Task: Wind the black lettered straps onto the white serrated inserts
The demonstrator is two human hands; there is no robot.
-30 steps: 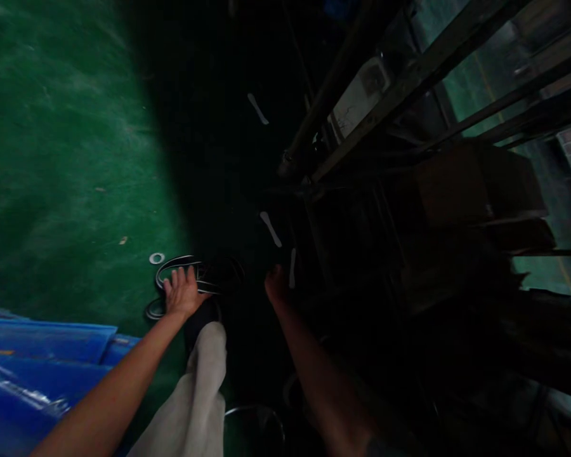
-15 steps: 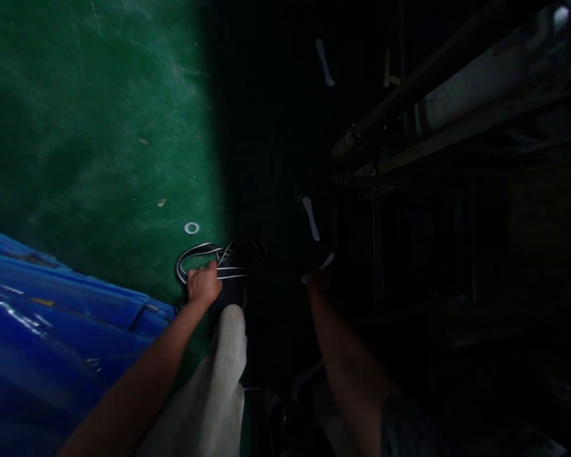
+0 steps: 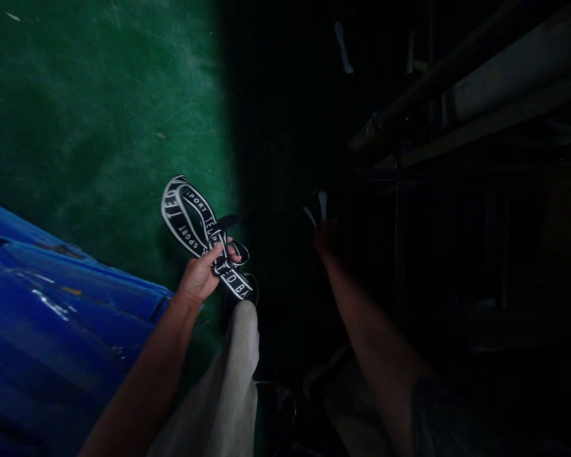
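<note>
A black strap with white edges and white lettering is bundled in loops in my left hand, whose thumb and fingers are closed round its middle. The strap hangs above the green floor and my shoe. To the right, in deep shadow, my right hand is at a pale, narrow piece with a rounded end, and another pale strip shows beside it. The fingers of this hand are too dark to make out.
Blue sheeting or panels lie at the lower left. One pale strip lies on the dark floor ahead. A rack with bars stands in shadow at the right. My trouser leg shows below.
My left hand has lifted the strap, turning its lettering into view. My right hand has moved up, and the pale strip that lay on the floor ahead of it is now at the hand.
</note>
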